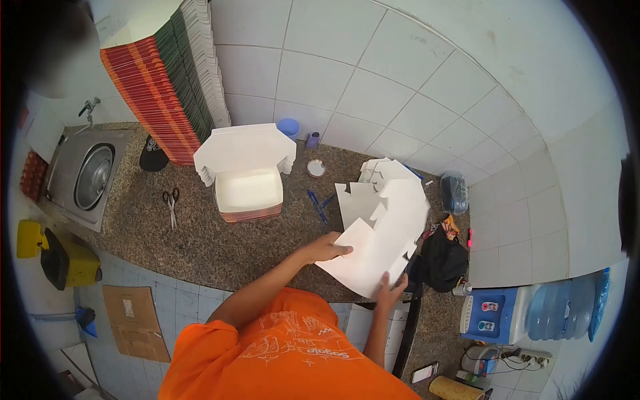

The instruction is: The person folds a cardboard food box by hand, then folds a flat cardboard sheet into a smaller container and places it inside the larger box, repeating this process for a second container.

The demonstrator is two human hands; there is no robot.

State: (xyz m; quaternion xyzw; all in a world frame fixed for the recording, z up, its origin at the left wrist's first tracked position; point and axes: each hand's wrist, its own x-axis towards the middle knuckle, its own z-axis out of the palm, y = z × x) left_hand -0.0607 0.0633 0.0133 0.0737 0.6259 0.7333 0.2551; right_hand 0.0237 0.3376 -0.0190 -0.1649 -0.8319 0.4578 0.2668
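Note:
A white flat cardboard box blank with cut tabs and notches is in front of me at the counter's right part. My left hand grips its left edge, thumb on top and fingers underneath. At the lower right edge, my right hand holds the blank with the thumb over the rim. More white cut cardboard lies behind and partly under it. To the left stand folded, nested boxes, red outside and white inside, with the top one's lid raised.
A tall stack of red and green boxes leans near the wall. Scissors, blue pens, a blue cup and a round tin lie around. A black bag and water dispenser are right; a sink is left.

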